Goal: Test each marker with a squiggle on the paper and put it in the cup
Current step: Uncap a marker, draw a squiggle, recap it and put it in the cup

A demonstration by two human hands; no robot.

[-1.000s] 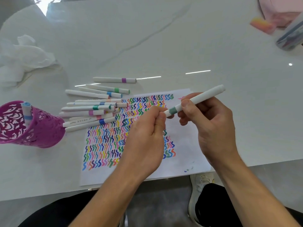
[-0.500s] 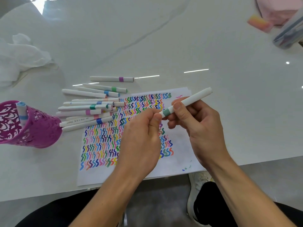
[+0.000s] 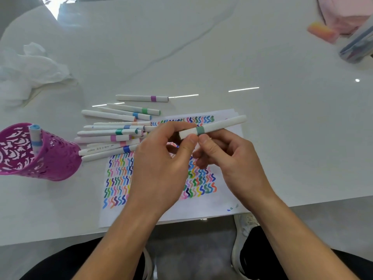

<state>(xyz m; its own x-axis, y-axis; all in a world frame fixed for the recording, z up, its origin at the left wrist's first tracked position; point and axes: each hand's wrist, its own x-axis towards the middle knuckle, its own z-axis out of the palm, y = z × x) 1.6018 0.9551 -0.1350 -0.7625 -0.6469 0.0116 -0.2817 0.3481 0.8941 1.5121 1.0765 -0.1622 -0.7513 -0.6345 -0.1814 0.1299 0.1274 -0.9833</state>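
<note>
Head view puts both hands over the squiggle-covered paper [image 3: 201, 211], and I see them sharing one white marker with a grey-green band [image 3: 220, 124]. My left hand [image 3: 161, 166] pinches the cap end between thumb and fingertips, closed tight on it. My right hand [image 3: 232, 158] is curled around the barrel just beside the band, thumb pressed on top, so both grips are fully closed on that marker. It is held above the paper's upper edge, tilted up toward the right. To the left, the pile of capped markers [image 3: 113, 132] lies on the white marble table [image 3: 282, 138], and the purple cut-out cup [image 3: 50, 158] stands beside them holding one blue-banded marker [image 3: 36, 138] upright.
</note>
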